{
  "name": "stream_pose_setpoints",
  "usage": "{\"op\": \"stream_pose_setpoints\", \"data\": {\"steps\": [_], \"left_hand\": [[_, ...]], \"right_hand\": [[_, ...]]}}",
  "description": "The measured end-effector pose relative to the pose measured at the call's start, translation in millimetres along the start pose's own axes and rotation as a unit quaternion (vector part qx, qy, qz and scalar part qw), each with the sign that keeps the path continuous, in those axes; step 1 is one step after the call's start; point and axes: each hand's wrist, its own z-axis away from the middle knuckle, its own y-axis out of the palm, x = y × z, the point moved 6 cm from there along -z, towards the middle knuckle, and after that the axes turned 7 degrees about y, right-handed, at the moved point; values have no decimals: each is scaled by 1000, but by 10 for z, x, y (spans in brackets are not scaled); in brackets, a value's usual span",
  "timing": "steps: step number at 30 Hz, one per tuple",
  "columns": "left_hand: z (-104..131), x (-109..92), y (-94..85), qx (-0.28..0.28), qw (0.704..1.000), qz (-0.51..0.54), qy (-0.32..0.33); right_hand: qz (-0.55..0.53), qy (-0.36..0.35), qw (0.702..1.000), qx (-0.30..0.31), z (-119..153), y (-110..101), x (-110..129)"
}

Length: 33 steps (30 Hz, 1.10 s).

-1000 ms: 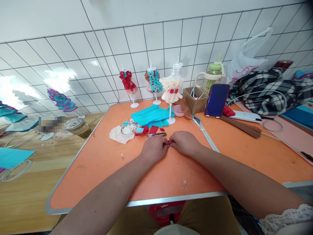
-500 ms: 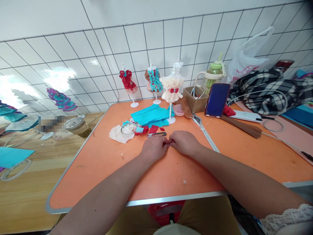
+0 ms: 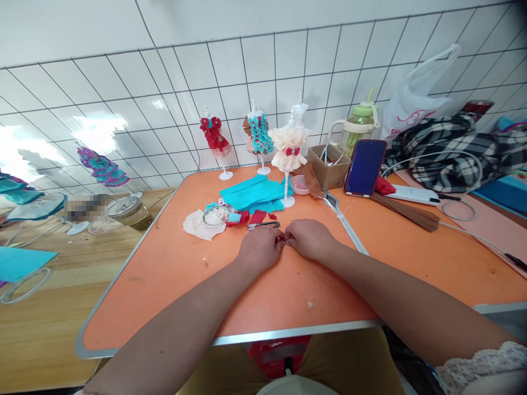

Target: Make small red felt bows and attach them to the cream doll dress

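Note:
My left hand (image 3: 261, 249) and my right hand (image 3: 310, 238) meet over the orange table (image 3: 173, 291), fingertips pinched together. Whatever lies between them is too small and hidden to make out. Just beyond my left hand is a small cutting tool with a dark handle (image 3: 272, 224). Red paper scraps (image 3: 258, 216) lie behind it, and turquoise crepe paper (image 3: 251, 192) is spread farther back. A mini dress form in a cream ruffled dress (image 3: 289, 144) with a red bow stands behind my hands.
Two more dressed forms, in red (image 3: 214, 137) and turquoise (image 3: 260, 134), stand by the tiled wall. A round clear-rimmed dish (image 3: 216, 215) sits on cream paper (image 3: 193, 225). Rightward are a cardboard box (image 3: 329, 173), a phone (image 3: 365, 167), metal tongs (image 3: 348, 227) and a green-lidded bottle (image 3: 362, 123).
Both hands stay together in almost the same place, with only slight finger movement. Nothing else on the table has visibly moved.

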Motion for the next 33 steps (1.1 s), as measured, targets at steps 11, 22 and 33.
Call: {"op": "stream_pose_setpoints", "data": {"steps": [11, 22, 33], "left_hand": [[1, 19, 12, -1, 1000, 0, -5], [-7, 13, 18, -14, 1000, -23, -6], [1, -2, -9, -15, 1000, -15, -2]], "right_hand": [[-14, 12, 1000, 11, -17, 18, -29], [2, 40, 999, 8, -5, -4, -45], [-18, 4, 1000, 2, -10, 4, -40]]}}
